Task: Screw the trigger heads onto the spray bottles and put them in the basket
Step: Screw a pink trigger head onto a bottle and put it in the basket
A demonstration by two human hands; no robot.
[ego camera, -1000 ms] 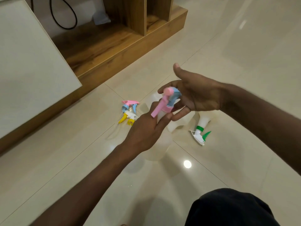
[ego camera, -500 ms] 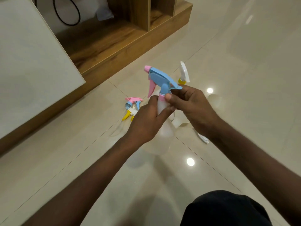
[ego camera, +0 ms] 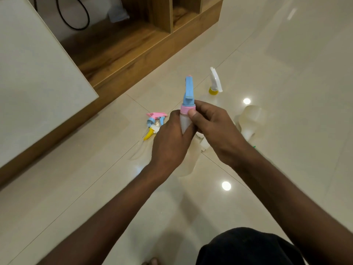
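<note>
A translucent white spray bottle (ego camera: 188, 159) is held upright over the floor. My left hand (ego camera: 170, 142) grips its neck and shoulder. A blue trigger head (ego camera: 188, 92) with a pink collar sits on the bottle's mouth, nozzle pointing away from me. My right hand (ego camera: 212, 127) pinches that pink collar between thumb and fingers. On the floor to the left lie two loose trigger heads, a pink-and-blue one (ego camera: 155, 117) and a yellow-and-white one (ego camera: 150, 131). No basket is in view.
A bottle with a white trigger and yellow collar (ego camera: 214, 83) stands behind my hands. An open bottle (ego camera: 250, 121) lies on its side at the right. A white tabletop (ego camera: 34, 73) and a wooden shelf unit (ego camera: 133, 43) fill the left and back. My dark-clothed knee (ego camera: 248, 247) is at the bottom.
The trigger head has turned on the bottle: its nozzle pointed left half a second ago and now points away from me. My right hand has shifted its pinch round the collar.
</note>
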